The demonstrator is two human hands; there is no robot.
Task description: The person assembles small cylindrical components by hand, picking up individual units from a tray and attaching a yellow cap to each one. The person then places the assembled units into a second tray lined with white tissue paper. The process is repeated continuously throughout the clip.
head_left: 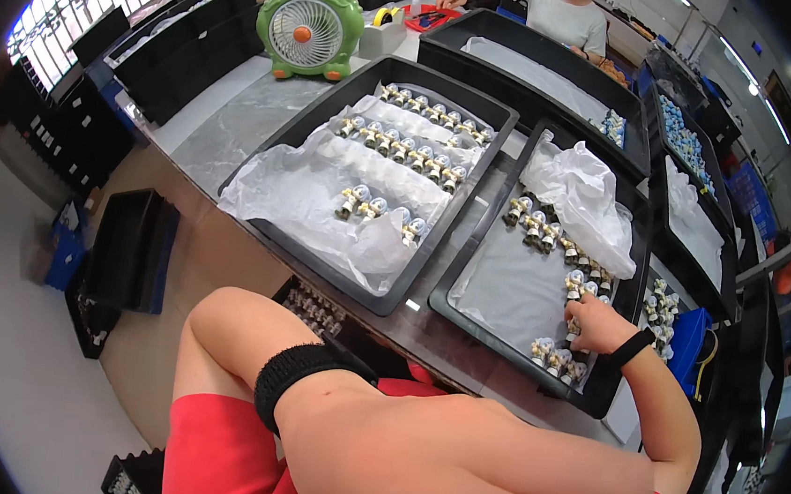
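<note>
Trays fill the grey tabletop [237, 120] in front of me. My right hand [596, 323] is out over the right-hand black tray [501, 336], resting among the small figurines with clear domed tops [585, 284] that sit along its far right side. The fingers [580, 312] are curled in and touch one of those pieces, but I cannot tell whether they have actually closed on it. A black band [633, 347] sits on that wrist. More of the same figurines stand in a short row further up the tray [534, 223], beside a crumpled white plastic sheet [583, 198], and a few are bunched at the near corner [557, 360].

My left forearm crosses low in the view with a black wristband [295, 375] on it. The left hand itself is hidden below the table edge, so its grip is out of sight.

The middle black tray [382, 298] is lined with white sheeting and holds rows of figurines [404, 149]. A green desk fan [309, 31] stands beyond it. At the far end a person in a light shirt [559, 12] is at work.
</note>
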